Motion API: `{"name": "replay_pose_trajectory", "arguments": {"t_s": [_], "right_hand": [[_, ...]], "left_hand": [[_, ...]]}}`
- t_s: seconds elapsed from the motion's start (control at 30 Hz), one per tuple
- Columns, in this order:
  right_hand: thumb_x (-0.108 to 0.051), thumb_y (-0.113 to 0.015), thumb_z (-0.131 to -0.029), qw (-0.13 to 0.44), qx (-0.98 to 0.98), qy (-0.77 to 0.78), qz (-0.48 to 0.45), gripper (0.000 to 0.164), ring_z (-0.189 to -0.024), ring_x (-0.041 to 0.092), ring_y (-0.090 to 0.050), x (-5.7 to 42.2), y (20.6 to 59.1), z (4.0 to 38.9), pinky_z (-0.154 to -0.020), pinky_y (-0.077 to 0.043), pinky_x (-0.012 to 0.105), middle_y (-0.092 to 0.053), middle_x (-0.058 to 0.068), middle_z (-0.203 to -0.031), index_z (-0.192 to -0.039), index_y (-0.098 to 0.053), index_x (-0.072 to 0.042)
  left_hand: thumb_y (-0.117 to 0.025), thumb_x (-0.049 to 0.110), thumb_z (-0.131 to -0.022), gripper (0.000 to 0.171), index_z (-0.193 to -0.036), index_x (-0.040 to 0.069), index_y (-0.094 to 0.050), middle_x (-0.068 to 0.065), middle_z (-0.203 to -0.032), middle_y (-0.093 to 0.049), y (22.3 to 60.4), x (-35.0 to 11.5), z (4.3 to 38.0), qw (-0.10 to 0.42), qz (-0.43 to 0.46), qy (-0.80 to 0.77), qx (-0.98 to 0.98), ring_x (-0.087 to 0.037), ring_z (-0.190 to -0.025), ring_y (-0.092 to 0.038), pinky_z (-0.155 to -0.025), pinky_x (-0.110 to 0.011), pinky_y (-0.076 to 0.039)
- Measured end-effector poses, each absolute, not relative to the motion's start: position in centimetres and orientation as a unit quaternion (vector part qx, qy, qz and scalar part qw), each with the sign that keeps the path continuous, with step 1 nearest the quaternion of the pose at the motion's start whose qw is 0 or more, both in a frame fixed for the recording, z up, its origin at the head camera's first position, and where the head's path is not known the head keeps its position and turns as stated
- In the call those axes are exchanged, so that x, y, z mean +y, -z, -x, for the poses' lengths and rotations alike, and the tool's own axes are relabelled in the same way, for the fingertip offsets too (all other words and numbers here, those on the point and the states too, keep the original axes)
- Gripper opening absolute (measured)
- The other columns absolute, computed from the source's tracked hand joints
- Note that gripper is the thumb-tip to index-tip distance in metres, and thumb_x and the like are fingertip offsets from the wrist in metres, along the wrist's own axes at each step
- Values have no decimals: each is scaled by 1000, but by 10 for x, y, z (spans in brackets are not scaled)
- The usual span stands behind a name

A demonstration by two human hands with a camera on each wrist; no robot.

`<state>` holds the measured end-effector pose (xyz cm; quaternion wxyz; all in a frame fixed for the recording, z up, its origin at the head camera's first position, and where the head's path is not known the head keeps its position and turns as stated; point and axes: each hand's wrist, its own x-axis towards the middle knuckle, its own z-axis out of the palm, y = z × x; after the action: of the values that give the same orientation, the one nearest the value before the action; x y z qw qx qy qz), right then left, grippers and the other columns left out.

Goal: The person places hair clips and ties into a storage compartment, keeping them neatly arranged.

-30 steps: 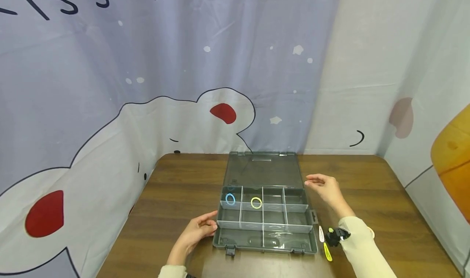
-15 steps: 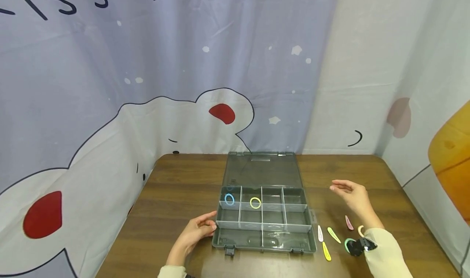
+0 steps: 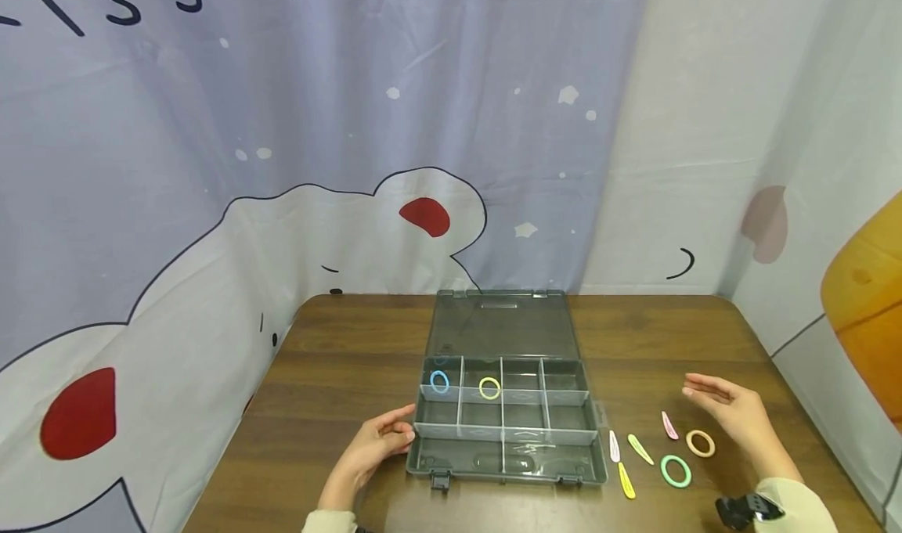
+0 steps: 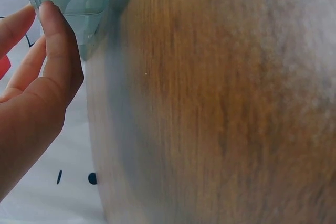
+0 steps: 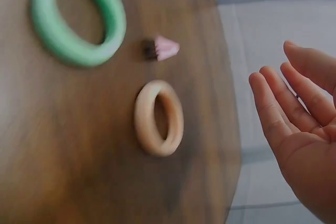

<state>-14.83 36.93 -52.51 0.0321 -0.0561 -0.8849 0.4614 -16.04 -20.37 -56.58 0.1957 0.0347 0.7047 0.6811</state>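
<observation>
"Left hand [image 3: 366, 451] is just touching the box [image 3: 458, 456] with loosely bent fingers, yeah?"
"Yep, on its left side. Blue ring [image 3: 432, 381] sits in the far left compartment, yellow ring [image 3: 481, 389] one over. Hair clips [image 3: 640, 449] lie right of that, then a green ring [image 3: 663, 470] and tan ring [image 3: 689, 442]."
"And the right hand [image 3: 736, 415]?"
"Rightmost, raised over the table [image 3: 644, 322], fingers relaxed, holding nothing."
</observation>
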Motion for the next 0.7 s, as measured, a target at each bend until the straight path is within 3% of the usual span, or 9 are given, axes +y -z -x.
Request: {"name": "replay_pose_trajectory", "arguments": {"t_s": [0.07,0.17,0.23,0.3,0.7], "right_hand": [[-37,-66,-91,17,-885,-461,66,58,-87,-18,-53,376,530,142,-72,-45,11,-70,-11,-105,-129,-56,5],[-37,-66,-91,-12,-883,-464,71,59,-87,-19,-51,383,538,132,-88,-51,33,-70,-10,-107,-131,-53,6],[-37,-65,-92,-32,-878,-472,74,61,-88,-19,-50,388,544,126,-96,-46,50,-69,-9,-108,-132,-51,6],[-37,-64,-92,-52,-871,-482,76,62,-88,-19,-49,392,548,120,-95,-36,65,-69,-8,-110,-133,-49,7],[-37,-65,-91,-80,-877,-463,95,61,-86,-12,-55,396,567,107,-86,-52,46,-69,3,-111,-133,-50,6]], "left_hand": [[-65,3,-89,58,-141,-6,-41,-6,-97,-57,565,-204,161,196,-33,-682,704,-18,-90,-59,-81,-29,-54],[-66,4,-89,59,-141,-6,-41,-7,-97,-57,564,-203,161,197,-27,-684,702,-19,-91,-59,-81,-29,-54],[-66,4,-89,59,-141,-6,-41,-7,-97,-57,563,-203,161,196,-27,-685,702,-19,-90,-59,-81,-29,-54],[-65,3,-89,59,-141,-7,-40,-7,-97,-57,563,-202,161,195,-30,-686,700,-18,-90,-59,-81,-29,-54],[-65,4,-90,59,-141,-8,-40,-5,-96,-58,565,-204,160,192,-41,-688,699,-15,-88,-60,-81,-29,-55]]}}
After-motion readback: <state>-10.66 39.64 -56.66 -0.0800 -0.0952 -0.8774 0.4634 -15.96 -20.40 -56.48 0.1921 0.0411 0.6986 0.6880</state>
